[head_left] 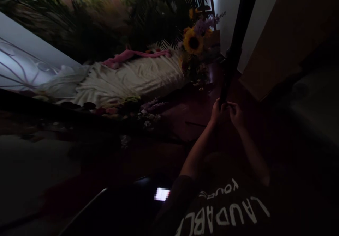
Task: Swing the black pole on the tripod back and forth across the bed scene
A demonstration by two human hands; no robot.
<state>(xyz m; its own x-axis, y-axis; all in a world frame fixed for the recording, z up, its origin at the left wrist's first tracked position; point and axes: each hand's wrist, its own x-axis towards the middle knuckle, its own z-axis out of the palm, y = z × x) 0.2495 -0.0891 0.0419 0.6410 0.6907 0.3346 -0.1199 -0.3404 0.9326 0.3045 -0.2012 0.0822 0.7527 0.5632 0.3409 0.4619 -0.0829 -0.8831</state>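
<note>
Over the dim reddish floor, beyond which cream cloth lies draped, the tall dark pole seems best steadied by the left hand, wrapped round its lower part, leaving the right hand, fingers bent beside it, grip unclear, to work gently.
</note>
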